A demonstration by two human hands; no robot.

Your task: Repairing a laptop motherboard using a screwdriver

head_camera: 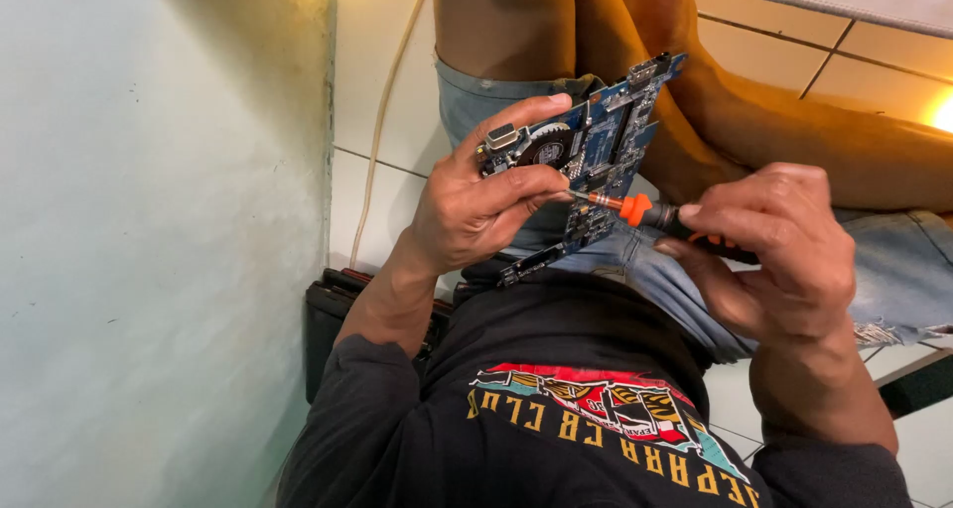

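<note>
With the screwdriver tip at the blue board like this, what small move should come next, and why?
Probably a slow twist of the screwdriver by the right hand, kept pressed in. Its tip already meets the blue circuit board, which the left hand grips by the edge, in the air, so a gentle turn seems safer.

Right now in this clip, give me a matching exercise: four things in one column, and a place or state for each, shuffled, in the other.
Things:
1. blue circuit board
2. screwdriver
3. cream cable
4. black case

Places or states:
A. lies on the tiled floor by the wall, under the left forearm
B. gripped by the left hand, tilted on edge over the lap
C. runs down the floor tiles along the wall
D. held in the right hand, tip against the board

Pairs: 1-B, 2-D, 3-C, 4-A
</note>
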